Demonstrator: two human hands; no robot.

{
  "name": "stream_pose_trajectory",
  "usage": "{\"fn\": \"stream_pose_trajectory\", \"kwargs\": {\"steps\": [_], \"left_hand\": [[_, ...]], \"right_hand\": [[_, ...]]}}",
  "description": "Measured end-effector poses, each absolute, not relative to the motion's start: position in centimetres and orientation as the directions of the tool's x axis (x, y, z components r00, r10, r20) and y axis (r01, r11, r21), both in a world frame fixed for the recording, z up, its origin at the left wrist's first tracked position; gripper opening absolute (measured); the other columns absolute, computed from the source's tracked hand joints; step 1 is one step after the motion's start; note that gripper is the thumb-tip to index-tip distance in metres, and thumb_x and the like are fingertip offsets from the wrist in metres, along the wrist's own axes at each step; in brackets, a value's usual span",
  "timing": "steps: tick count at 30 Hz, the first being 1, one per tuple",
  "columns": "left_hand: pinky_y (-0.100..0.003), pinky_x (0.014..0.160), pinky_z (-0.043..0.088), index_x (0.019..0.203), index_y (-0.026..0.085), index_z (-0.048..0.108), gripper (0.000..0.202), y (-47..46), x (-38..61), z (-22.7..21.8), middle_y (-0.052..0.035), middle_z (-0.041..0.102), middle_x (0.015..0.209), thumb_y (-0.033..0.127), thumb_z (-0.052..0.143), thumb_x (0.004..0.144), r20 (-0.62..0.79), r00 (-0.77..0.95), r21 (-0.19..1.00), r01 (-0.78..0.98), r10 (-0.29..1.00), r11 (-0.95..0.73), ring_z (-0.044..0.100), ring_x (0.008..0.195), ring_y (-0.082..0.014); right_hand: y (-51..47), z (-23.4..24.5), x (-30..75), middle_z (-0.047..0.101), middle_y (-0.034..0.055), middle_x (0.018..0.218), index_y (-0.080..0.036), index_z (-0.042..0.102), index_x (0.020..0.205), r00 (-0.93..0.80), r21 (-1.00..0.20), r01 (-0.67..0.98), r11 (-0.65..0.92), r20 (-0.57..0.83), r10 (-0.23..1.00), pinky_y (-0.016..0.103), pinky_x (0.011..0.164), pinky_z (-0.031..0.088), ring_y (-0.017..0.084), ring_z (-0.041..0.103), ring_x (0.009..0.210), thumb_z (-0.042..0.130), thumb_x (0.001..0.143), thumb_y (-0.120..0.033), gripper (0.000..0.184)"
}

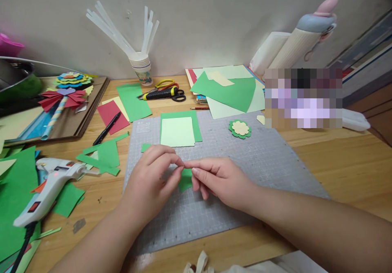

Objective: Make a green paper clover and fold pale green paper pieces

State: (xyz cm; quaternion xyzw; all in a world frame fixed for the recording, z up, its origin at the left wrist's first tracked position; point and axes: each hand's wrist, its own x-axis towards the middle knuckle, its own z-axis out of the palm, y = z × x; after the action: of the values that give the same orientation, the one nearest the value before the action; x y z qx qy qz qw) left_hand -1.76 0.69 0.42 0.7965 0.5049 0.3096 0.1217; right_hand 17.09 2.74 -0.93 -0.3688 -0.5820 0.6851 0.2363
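Over the grey cutting mat, my left hand and my right hand meet and both pinch a small green paper piece. The fingers of each hand are closed on its top edge, and part of the paper is hidden behind them. Just beyond the hands lies a pale green square on top of a darker green sheet. A green and cream paper flower rests on the mat to the right.
A white glue gun lies at the left among green paper scraps. Scissors and a cutter, a black pen, a cup of glue sticks, stacked coloured sheets and a paper craft on a board ring the mat.
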Motion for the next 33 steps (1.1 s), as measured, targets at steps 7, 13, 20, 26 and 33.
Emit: {"fn": "stream_pose_trajectory", "kwargs": {"steps": [7,13,20,26,33], "left_hand": [[-0.032,0.077,0.042,0.081,0.020,0.054,0.009,0.6,-1.7,0.4,-0.0032,0.058,0.089,0.014,0.049,0.085,0.243,0.306,0.601,0.697,0.921,-0.390,0.054,0.088,-0.0187],[-0.029,0.070,0.039,0.078,0.021,0.053,0.009,0.6,-1.4,0.6,-0.0010,0.056,0.083,0.018,0.049,0.086,0.155,0.187,0.737,0.632,0.970,-0.240,0.051,0.080,-0.0170],[-0.026,0.070,0.042,0.079,0.020,0.062,0.012,0.2,-0.6,1.2,-0.0006,0.059,0.081,0.028,0.055,0.085,-0.120,0.187,0.974,0.213,0.975,0.079,0.053,0.078,-0.0154],[-0.027,0.073,0.041,0.080,0.021,0.066,0.012,-0.1,-0.4,1.1,-0.0007,0.060,0.081,0.024,0.055,0.086,-0.015,0.206,0.942,0.330,0.978,-0.055,0.055,0.081,-0.0152],[-0.025,0.071,0.043,0.087,0.024,0.071,0.017,-0.2,-0.1,1.0,0.0001,0.063,0.085,0.018,0.055,0.085,0.073,0.214,0.876,0.453,0.974,-0.165,0.058,0.080,-0.0132]], "right_hand": [[2.6,-0.9,17.4,0.056,-0.0018,0.068,-0.021,0.065,0.116,-0.632,-0.983,0.163,-0.087,-0.171,0.756,0.020,0.048,0.041,0.006,0.049,0.049,0.045,0.091,-0.026,0.032],[2.5,-0.7,17.5,0.057,-0.0021,0.066,-0.019,0.066,0.110,-0.561,-0.984,0.131,-0.120,-0.173,0.810,0.021,0.047,0.041,0.007,0.050,0.048,0.047,0.090,-0.028,0.029],[2.9,-0.5,17.4,0.063,0.0026,0.087,-0.022,0.065,0.096,-0.405,-0.989,0.053,0.139,0.106,0.908,0.025,0.061,0.045,0.014,0.058,0.076,0.059,0.085,-0.024,0.013],[3.0,0.0,17.6,0.059,0.0015,0.083,-0.020,0.060,0.082,-0.490,-0.916,0.165,0.366,0.246,0.836,0.024,0.060,0.041,0.013,0.054,0.076,0.059,0.086,-0.020,0.004],[3.4,-0.1,18.1,0.052,0.0019,0.083,-0.020,0.048,0.082,-0.638,-0.783,0.306,0.542,0.254,0.727,0.027,0.067,0.038,0.015,0.049,0.081,0.046,0.086,-0.006,0.014]]}}
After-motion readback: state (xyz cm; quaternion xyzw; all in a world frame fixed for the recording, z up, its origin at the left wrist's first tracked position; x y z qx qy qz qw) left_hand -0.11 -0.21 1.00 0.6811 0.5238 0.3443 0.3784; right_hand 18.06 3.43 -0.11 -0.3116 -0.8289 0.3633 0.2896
